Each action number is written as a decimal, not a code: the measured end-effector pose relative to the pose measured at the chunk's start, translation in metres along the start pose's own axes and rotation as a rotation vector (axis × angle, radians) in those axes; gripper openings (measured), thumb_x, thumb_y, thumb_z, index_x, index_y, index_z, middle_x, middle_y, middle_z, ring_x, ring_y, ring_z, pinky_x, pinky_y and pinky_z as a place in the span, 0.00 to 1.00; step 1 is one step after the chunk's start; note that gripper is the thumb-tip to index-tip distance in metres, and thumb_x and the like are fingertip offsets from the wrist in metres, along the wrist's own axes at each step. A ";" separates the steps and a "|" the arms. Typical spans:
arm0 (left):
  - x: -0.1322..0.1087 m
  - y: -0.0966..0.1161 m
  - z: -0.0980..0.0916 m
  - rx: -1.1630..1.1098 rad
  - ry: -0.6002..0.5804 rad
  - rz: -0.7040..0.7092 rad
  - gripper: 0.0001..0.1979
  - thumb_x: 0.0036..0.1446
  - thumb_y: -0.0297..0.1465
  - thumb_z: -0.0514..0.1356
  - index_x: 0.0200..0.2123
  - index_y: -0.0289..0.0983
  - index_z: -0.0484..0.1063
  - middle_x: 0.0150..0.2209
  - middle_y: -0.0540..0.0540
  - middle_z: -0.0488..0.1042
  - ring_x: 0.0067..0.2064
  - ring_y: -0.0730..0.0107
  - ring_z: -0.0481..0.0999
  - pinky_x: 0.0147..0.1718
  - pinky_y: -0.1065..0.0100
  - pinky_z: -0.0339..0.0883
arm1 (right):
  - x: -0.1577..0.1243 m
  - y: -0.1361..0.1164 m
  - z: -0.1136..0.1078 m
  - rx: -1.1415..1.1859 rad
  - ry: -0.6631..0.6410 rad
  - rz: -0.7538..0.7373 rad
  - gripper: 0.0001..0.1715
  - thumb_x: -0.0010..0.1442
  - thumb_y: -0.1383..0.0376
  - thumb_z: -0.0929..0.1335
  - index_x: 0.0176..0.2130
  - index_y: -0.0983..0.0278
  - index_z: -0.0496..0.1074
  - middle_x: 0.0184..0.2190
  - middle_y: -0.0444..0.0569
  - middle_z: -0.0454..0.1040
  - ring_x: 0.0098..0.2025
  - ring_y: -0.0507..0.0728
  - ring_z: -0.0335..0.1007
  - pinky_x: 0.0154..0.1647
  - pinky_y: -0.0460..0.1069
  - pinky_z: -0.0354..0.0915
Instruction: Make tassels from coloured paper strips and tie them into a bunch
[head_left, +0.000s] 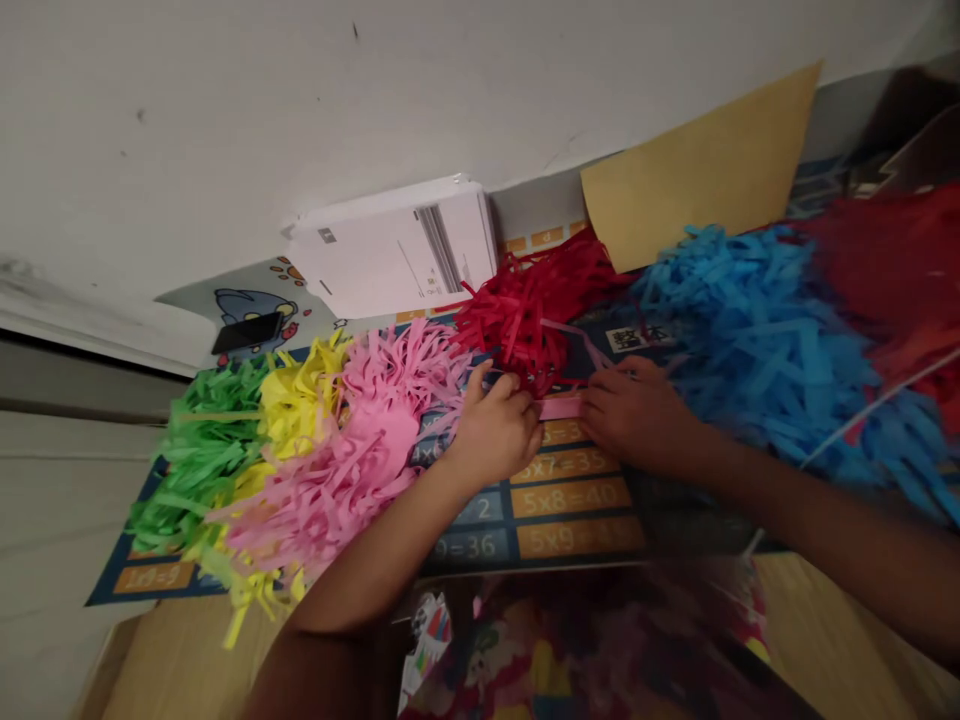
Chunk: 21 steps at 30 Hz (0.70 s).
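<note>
We've got our left hand [495, 430] and right hand [637, 415] each pinching an end of a pink paper strip [562, 407] just over the multiplication chart [577, 500], with pink shreds [360, 440] piled on the chart's left side and blue shreds [757, 340] on its right.

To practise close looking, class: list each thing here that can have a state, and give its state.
Left hand, curled shut on the pink strip end.
Right hand, fingers on its other end; grip unclear.
Pink strip, stretched flat between both hands.
Phone, lying flat, screen dark.
Brown sheet, leaning against the wall.
Blue strips pile, loose, heaped.
</note>
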<state>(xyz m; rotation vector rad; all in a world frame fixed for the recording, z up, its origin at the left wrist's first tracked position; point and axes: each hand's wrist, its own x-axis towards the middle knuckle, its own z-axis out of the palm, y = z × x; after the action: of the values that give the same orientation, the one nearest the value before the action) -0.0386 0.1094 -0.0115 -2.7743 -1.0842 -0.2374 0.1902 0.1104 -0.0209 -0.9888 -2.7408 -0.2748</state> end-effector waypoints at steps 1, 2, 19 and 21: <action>0.001 0.002 0.000 -0.003 -0.005 -0.007 0.10 0.62 0.35 0.58 0.38 0.39 0.77 0.33 0.46 0.77 0.48 0.54 0.69 0.61 0.39 0.46 | 0.002 0.002 0.001 -0.015 -0.039 -0.017 0.14 0.65 0.71 0.64 0.31 0.64 0.75 0.31 0.49 0.77 0.41 0.60 0.65 0.48 0.58 0.49; 0.001 0.003 0.001 0.000 -0.003 -0.016 0.10 0.61 0.36 0.58 0.37 0.39 0.77 0.33 0.45 0.77 0.48 0.53 0.68 0.61 0.38 0.45 | 0.004 0.004 0.002 -0.015 -0.071 -0.021 0.13 0.65 0.71 0.64 0.31 0.64 0.75 0.31 0.50 0.77 0.41 0.60 0.65 0.47 0.58 0.49; -0.019 0.001 0.014 -0.143 0.054 -0.133 0.09 0.63 0.31 0.60 0.32 0.44 0.79 0.33 0.51 0.79 0.45 0.62 0.71 0.59 0.46 0.46 | -0.025 0.010 0.026 0.140 0.057 0.188 0.15 0.67 0.63 0.65 0.31 0.60 0.77 0.35 0.48 0.79 0.40 0.59 0.67 0.41 0.55 0.48; -0.020 -0.004 0.013 -0.256 0.021 -0.228 0.08 0.62 0.33 0.62 0.31 0.45 0.80 0.34 0.51 0.81 0.45 0.62 0.73 0.57 0.48 0.49 | -0.030 0.021 0.031 0.261 0.052 0.230 0.15 0.67 0.61 0.66 0.33 0.60 0.79 0.36 0.48 0.79 0.40 0.59 0.68 0.40 0.54 0.49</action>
<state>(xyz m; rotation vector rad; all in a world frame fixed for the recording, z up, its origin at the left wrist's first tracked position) -0.0547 0.1012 -0.0283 -2.8521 -1.4603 -0.4613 0.2218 0.1155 -0.0561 -1.1875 -2.5030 0.0919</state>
